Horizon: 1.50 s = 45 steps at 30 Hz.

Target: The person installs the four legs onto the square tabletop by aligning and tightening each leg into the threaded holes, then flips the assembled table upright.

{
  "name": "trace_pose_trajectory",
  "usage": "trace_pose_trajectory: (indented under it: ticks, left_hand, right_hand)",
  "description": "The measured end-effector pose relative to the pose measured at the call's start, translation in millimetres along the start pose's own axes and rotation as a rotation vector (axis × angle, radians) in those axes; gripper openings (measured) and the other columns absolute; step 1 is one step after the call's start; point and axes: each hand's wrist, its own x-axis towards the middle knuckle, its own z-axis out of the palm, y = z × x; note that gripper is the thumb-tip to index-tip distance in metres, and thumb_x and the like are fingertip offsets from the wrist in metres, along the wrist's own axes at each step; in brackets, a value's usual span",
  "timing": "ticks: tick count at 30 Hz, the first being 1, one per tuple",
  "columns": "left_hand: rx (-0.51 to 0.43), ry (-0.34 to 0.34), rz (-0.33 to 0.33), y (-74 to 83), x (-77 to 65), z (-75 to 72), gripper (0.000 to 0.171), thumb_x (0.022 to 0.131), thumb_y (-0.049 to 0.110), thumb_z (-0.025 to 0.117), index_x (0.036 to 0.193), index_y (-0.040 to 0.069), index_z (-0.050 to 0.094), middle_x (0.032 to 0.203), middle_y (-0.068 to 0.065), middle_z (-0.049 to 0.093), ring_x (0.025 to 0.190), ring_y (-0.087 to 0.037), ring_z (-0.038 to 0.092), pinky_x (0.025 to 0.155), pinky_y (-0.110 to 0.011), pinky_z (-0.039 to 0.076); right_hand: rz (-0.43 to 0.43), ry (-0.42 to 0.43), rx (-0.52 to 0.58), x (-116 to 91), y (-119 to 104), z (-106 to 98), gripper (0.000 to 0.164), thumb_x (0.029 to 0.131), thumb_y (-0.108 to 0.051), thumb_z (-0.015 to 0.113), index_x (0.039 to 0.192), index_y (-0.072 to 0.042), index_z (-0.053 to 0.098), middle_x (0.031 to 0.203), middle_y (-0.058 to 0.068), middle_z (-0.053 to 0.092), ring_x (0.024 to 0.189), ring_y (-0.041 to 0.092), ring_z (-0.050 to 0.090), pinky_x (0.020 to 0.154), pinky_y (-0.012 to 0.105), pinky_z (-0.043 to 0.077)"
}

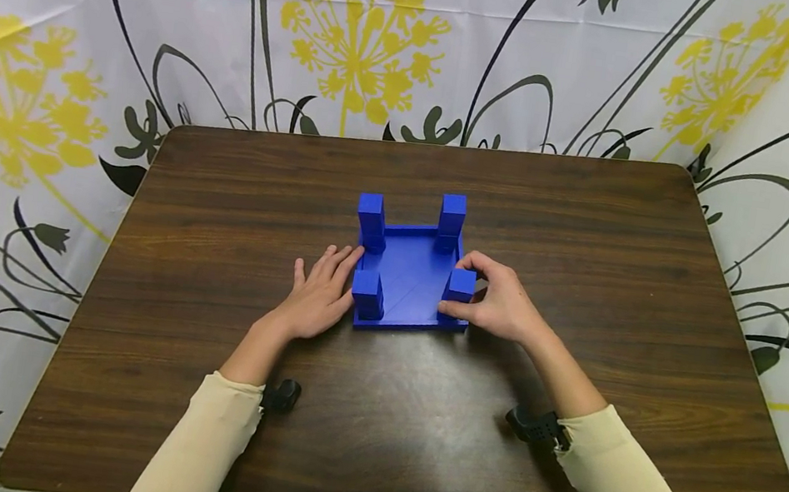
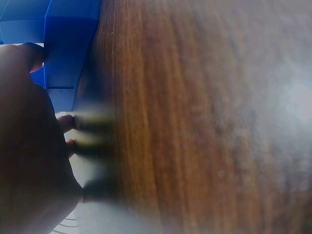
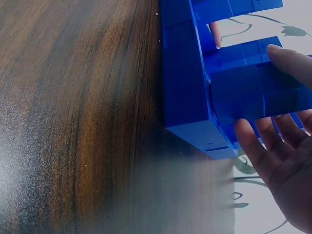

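A blue square panel [image 1: 414, 278] with a raised rim lies at the middle of the table, and a blocky blue post stands up at each corner. My right hand [image 1: 505, 302] grips the near right post [image 1: 461, 282], thumb on its near side and fingers behind. In the right wrist view this post [image 3: 243, 92] rises from the panel's corner, a thin gap showing at its foot. Against the panel's left side rests my left hand [image 1: 315, 294], fingers stretched out, thumb by the near left post [image 1: 367, 297]. The left wrist view shows that hand dark beside the blue rim.
The dark wood table [image 1: 234, 198] has rounded corners and reaches out on all sides of the panel. Behind it hangs a white cloth [image 1: 208, 10] with yellow and grey flowers. A black wrist strap [image 1: 536, 426] sits at my right sleeve, another device [image 1: 283, 395] at my left.
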Motion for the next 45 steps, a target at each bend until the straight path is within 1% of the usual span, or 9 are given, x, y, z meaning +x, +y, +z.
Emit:
trace_pose_trajectory:
  ticks: [7,10,13,17,21,26,32,39,45]
  left_hand:
    - [-0.003,0.011,0.012,-1.3,0.2,1.4,0.063,0.105,0.048,0.025,0.159,0.026,0.002,0.163,-0.01,0.009,0.149,-0.03,-0.004,0.106,-0.069,-0.009]
    - [-0.007,0.015,0.015,-1.3,0.3,1.4,0.063,0.105,0.049,0.025,0.159,0.026,0.002,0.163,-0.01,0.01,0.149,-0.031,-0.004,0.106,-0.07,-0.009]
    - [-0.013,0.016,0.016,-0.4,0.1,0.5,0.063,0.105,0.048,0.026,0.159,0.025,0.003,0.163,-0.01,0.01,0.149,-0.031,-0.003,0.105,-0.07,-0.009]
    - [-0.011,0.01,0.011,-0.4,0.2,0.5,0.063,0.105,0.047,0.026,0.159,0.026,0.003,0.163,-0.01,0.01,0.149,-0.031,-0.004,0.105,-0.07,-0.009]
    - [-0.008,0.01,0.007,-0.6,0.4,1.1,0.063,0.105,0.048,0.026,0.159,0.026,0.002,0.163,-0.009,0.009,0.149,-0.03,-0.004,0.106,-0.07,-0.01]
    - [0.001,0.009,0.002,-1.8,0.9,2.8,0.063,0.105,0.05,0.024,0.159,0.028,0.001,0.163,-0.008,0.009,0.149,-0.029,-0.004,0.106,-0.069,-0.01]
    - [-0.004,0.015,0.013,-0.4,-0.5,0.7,0.063,0.105,0.043,0.029,0.159,0.026,0.003,0.163,-0.01,0.01,0.149,-0.031,-0.003,0.105,-0.07,-0.009]
    - [0.002,-0.002,0.005,-0.4,0.0,-0.4,0.063,0.105,0.04,0.031,0.159,0.026,0.001,0.163,-0.009,0.008,0.149,-0.03,-0.005,0.106,-0.07,-0.01]
    - [-0.006,-0.003,0.008,-0.5,0.4,-0.9,0.064,0.105,0.04,0.031,0.159,0.025,0.002,0.163,-0.01,0.008,0.149,-0.031,-0.005,0.105,-0.07,-0.01]
  right_hand:
    - [-0.015,-0.032,0.005,0,1,-2,0.051,0.069,-0.019,0.091,0.105,-0.009,0.057,0.095,0.005,0.06,0.091,0.022,0.06,0.075,0.045,0.056]
    - [-0.019,-0.063,0.008,0,1,-6,0.055,0.071,-0.021,0.09,0.113,-0.006,0.058,0.107,0.007,0.061,0.1,0.023,0.059,0.08,0.045,0.055]
    - [-0.036,-0.112,0.016,-1,0,-10,0.061,0.074,-0.02,0.088,0.124,-0.006,0.057,0.123,0.01,0.06,0.115,0.024,0.055,0.089,0.048,0.051]
    - [-0.068,-0.194,0.089,-1,-2,-17,0.068,0.077,-0.007,0.083,0.137,-0.01,0.051,0.135,0.011,0.056,0.129,0.023,0.047,0.099,0.054,0.042]
    - [-0.104,-0.271,0.176,0,-2,-20,0.072,0.079,0.008,0.074,0.143,-0.011,0.046,0.141,0.01,0.051,0.135,0.022,0.04,0.108,0.055,0.032]
    - [-0.144,-0.331,0.216,0,2,-20,0.072,0.08,0.016,0.066,0.143,-0.012,0.045,0.141,0.006,0.052,0.135,0.02,0.041,0.11,0.052,0.029]
    - [-0.159,-0.345,0.261,1,4,-20,0.07,0.081,0.019,0.061,0.143,-0.012,0.047,0.134,0.007,0.058,0.129,0.024,0.049,0.109,0.052,0.03]
    - [-0.113,-0.322,0.198,1,4,-19,0.06,0.085,0.008,0.069,0.139,-0.01,0.052,0.131,0.006,0.06,0.126,0.021,0.051,0.107,0.051,0.035]
    - [-0.068,-0.296,0.169,1,2,-18,0.053,0.085,0.0,0.075,0.134,-0.002,0.055,0.132,0.014,0.059,0.123,0.025,0.053,0.104,0.048,0.04]
